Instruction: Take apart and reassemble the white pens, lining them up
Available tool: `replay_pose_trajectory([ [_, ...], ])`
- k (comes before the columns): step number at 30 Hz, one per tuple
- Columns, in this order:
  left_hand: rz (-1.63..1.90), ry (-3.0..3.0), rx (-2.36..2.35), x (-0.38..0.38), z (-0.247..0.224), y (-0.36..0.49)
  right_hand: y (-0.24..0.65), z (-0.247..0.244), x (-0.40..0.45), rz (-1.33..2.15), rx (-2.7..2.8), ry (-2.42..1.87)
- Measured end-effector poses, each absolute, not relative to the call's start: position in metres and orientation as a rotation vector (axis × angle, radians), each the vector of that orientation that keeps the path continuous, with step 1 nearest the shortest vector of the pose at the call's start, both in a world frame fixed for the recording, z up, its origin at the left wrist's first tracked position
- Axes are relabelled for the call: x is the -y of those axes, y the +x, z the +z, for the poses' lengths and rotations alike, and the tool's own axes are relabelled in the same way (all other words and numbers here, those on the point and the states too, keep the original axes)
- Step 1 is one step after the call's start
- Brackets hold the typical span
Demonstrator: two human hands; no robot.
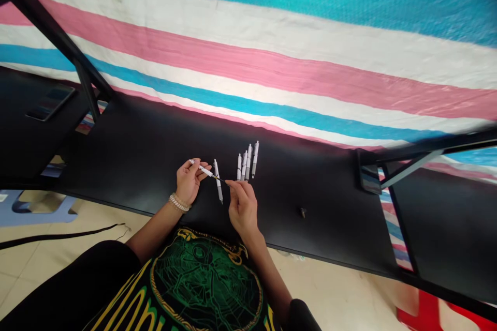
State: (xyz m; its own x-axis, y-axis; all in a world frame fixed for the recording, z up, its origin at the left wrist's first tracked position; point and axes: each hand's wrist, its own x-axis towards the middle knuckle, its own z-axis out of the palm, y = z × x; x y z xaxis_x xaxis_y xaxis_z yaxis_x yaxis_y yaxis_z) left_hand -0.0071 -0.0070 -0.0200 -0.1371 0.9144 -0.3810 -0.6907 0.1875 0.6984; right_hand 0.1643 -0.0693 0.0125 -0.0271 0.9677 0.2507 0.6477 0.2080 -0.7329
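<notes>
My left hand (189,180) pinches the white barrel of a pen (205,170), held tilted above the black table. From the barrel's lower end a thin dark ink refill (221,180) sticks out, and its far end is between the fingertips of my right hand (243,205). Just beneath lies a white and grey pen (218,181), by itself. Beyond my right hand several similar white and grey pens (254,159) lie side by side, their lower ends partly hidden by that hand.
A small dark object (302,212), too small to name, lies on the black table (155,134) to the right. A phone (50,102) rests on the far-left surface. Striped sheeting (248,62) hangs behind, between black metal frames. Blue and red plastic stools (423,313) stand below.
</notes>
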Motion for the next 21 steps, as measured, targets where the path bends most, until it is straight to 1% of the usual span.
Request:
replay_pose_trajectory([
  [10,1.381,0.410,-0.992,0.009,-0.017,-0.004,0.134,0.013,0.058,0.604,1.776,-1.411],
  [14,1.385,0.426,-0.991,0.008,-0.015,-0.003,0.133,0.007,0.056,0.586,1.735,-1.446],
  [19,1.381,0.436,-0.997,0.009,-0.016,-0.003,0.137,0.006,0.057,0.802,1.620,-1.509],
  [21,1.376,0.438,-0.998,0.009,-0.016,-0.003,0.137,0.007,0.057,0.797,1.597,-1.479],
])
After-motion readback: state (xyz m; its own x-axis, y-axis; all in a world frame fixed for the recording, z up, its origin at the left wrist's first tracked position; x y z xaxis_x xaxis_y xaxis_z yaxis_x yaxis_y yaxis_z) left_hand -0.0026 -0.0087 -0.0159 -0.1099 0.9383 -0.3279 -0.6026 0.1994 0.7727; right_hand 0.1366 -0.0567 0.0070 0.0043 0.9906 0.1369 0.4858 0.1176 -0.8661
